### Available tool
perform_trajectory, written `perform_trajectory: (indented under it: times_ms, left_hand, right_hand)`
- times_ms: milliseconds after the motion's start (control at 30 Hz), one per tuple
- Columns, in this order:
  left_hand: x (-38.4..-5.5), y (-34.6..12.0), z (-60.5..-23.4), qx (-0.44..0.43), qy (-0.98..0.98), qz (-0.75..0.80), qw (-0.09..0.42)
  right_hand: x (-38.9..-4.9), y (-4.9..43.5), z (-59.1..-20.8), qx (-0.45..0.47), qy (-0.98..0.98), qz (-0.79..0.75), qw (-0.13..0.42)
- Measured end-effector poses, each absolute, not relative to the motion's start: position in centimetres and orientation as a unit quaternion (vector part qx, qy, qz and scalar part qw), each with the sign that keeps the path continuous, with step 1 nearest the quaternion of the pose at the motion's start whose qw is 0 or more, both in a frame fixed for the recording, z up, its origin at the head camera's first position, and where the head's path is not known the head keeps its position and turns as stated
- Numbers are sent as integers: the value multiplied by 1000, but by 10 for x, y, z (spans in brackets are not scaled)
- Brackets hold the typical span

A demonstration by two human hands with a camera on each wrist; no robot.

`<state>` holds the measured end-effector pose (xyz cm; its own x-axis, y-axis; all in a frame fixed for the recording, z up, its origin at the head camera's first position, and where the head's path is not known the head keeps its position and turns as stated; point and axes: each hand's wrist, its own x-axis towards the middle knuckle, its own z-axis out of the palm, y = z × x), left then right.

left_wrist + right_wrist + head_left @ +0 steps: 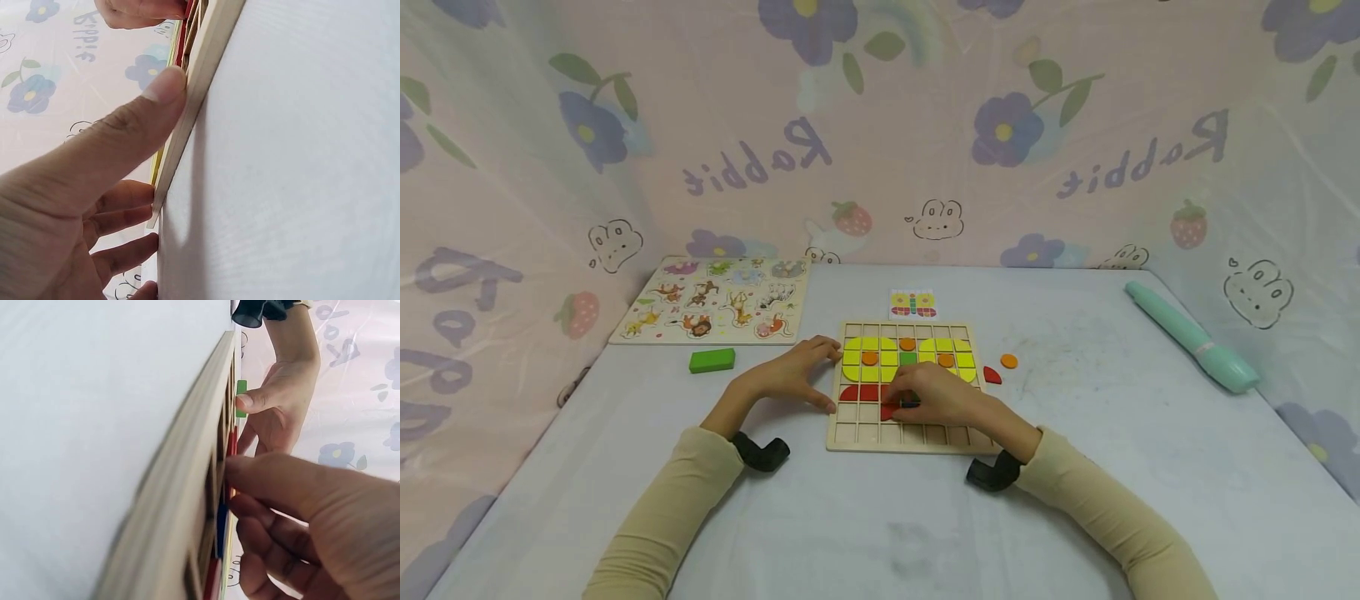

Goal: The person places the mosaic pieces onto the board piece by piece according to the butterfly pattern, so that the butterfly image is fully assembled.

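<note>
A wooden grid board (842, 433) lies on the table, with yellow, orange, green and red flat pieces filling part of its cells. My right hand (936, 395) is over the board's middle, thumb and forefinger pinching a red piece (888, 412) down at a cell below the red row (863, 392). A blue piece (221, 528) shows beside those fingertips in the right wrist view. My left hand (793, 372) touches the board's left edge, its thumb (165, 87) at the rim and its fingers spread.
Right of the board lie a red quarter-round piece (992, 376) and an orange disc (1009, 361). A small pattern card (913, 305) sits behind it. To the left are a green block (712, 361) and an animal puzzle board (718, 304). A mint-green wand-like object (1191, 337) lies far right.
</note>
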<state>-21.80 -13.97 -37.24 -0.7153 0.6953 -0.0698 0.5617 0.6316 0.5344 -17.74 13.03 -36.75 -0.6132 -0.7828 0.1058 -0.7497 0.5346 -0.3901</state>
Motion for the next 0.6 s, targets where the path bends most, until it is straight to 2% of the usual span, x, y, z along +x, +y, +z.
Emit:
perform_trajectory:
  times_ms: [267,433,600]
  left_hand:
    - [-218,-140,-373,357,892,246,131]
    - [-217,-140,-372,354,892,247,134]
    - [-217,-139,-370,350,893,246,136]
  right_hand:
    - [-185,148,-359,-417,876,-240,27]
    - [-197,188,-350,-371,891,-259,-15]
    - [-209,237,-352,-311,914,-258,-33]
